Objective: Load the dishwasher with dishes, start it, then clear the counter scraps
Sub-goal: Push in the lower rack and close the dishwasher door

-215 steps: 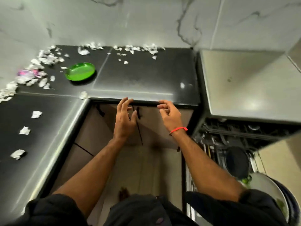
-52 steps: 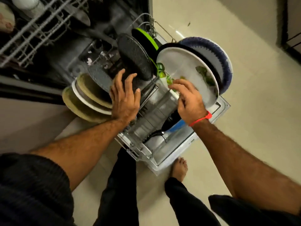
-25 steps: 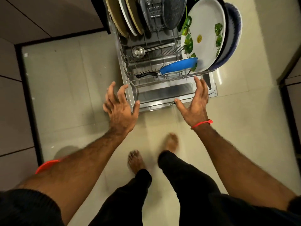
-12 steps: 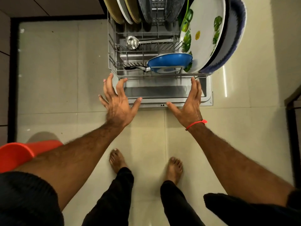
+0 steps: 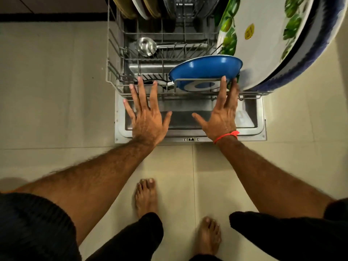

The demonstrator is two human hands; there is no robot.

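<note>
Beige tiled floor (image 5: 56, 91); flat hands (image 5: 147, 117) against loaded rack (image 5: 116, 89)

1. Large white plate with green leaf print (image 5: 263, 34) — top and right parts cut off by the frame edges; lower left rim hidden behind the blue pan (image 5: 205, 69).
2. Dark blue-rimmed plate (image 5: 320, 46) behind it — only an outer crescent shows.
3. Row of upright plates (image 5: 139, 6) at the rack's far end — upper parts out of frame; count cannot be told.
4. Blue pan — handle mostly hidden behind rack wires and the left hand (image 5: 146, 117).
5. Right hand (image 5: 224, 113) — fingertips blurred; contact with the lower rack (image 5: 113, 72) cannot be told.
6. Ladle (image 5: 146, 46) — handle end lost among the tines.
7. Door latch markings (image 5: 191, 139) — too small to read.
</note>
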